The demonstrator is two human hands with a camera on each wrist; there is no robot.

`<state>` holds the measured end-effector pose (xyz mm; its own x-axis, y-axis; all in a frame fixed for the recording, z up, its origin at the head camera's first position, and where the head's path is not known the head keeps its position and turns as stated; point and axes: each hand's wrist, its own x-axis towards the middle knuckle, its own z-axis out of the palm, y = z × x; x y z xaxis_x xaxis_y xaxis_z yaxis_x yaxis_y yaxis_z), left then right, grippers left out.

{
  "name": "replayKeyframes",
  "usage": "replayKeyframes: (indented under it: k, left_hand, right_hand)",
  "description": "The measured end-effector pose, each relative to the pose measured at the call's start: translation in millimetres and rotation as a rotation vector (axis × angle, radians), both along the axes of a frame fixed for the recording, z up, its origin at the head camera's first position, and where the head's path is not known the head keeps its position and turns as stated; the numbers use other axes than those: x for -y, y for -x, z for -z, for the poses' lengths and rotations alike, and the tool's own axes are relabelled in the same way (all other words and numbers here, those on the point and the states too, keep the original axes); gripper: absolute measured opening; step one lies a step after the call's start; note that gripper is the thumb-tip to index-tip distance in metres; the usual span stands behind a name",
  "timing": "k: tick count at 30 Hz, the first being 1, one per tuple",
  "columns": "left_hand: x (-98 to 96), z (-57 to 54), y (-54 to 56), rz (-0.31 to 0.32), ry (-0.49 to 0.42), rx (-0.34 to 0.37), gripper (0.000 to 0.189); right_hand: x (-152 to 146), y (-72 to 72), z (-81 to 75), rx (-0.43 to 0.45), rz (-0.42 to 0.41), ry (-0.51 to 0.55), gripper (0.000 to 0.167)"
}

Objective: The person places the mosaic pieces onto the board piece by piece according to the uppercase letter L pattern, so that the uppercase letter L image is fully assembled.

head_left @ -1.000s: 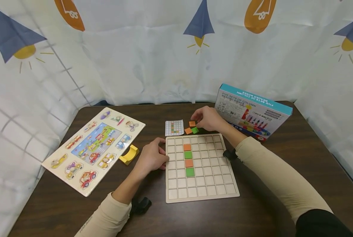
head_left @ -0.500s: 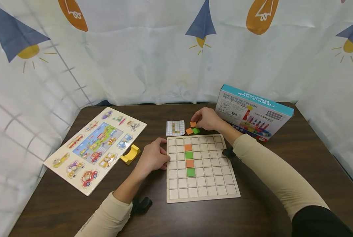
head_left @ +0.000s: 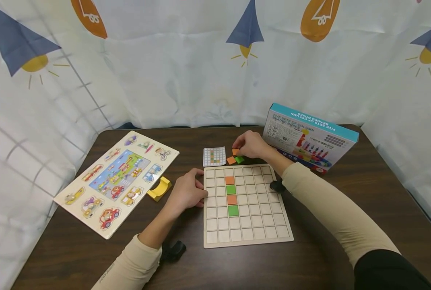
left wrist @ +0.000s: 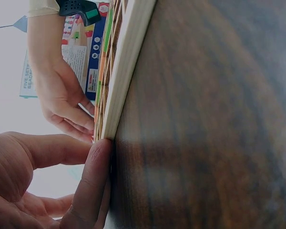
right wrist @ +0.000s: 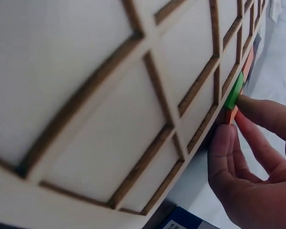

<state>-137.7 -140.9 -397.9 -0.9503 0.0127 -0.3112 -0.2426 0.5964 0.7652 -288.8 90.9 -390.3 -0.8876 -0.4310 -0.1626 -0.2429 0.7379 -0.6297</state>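
Observation:
A wooden grid board (head_left: 257,233) lies on the table, with orange (head_left: 229,181) and green (head_left: 233,210) square tiles alternating in one column. At its left edge my left hand (head_left: 187,190) holds the rim; in the left wrist view one fingertip (left wrist: 103,148) presses against the side. Beyond the far edge, my right hand (head_left: 250,146) pinches a loose orange tile (right wrist: 231,116) between thumb and fingers, which partly cover it. Beside that tile lie another orange tile (head_left: 231,160) and a green tile (head_left: 239,160). A small card (head_left: 214,156) printed with a coloured grid lies to their left.
A picture puzzle board (head_left: 104,181) lies at the left, with a yellow curved block (head_left: 159,189) against its right side. At the back right stands a toy box (head_left: 309,139). A white printed curtain (head_left: 186,80) hangs behind the table.
The fingers of my right hand have closed onto the loose orange tile. My left hand stays at the board's edge, and the tiles in the grid are unchanged.

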Motion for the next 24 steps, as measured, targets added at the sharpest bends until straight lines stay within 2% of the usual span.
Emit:
replayKeyframes:
  k: [9,24]
  left_hand:
    - [0.1,-0.2,-1.2,0.002,-0.003,-0.009,0.062]
    - [0.3,-0.4,-2.2,0.002,0.009,-0.010,0.062]
  right_hand:
    - [5.3,3.2,-1.3,0.040,0.034,-0.029,0.026]
    - [5.5,3.6,-1.4,-0.006,0.005,-0.054,0.024]
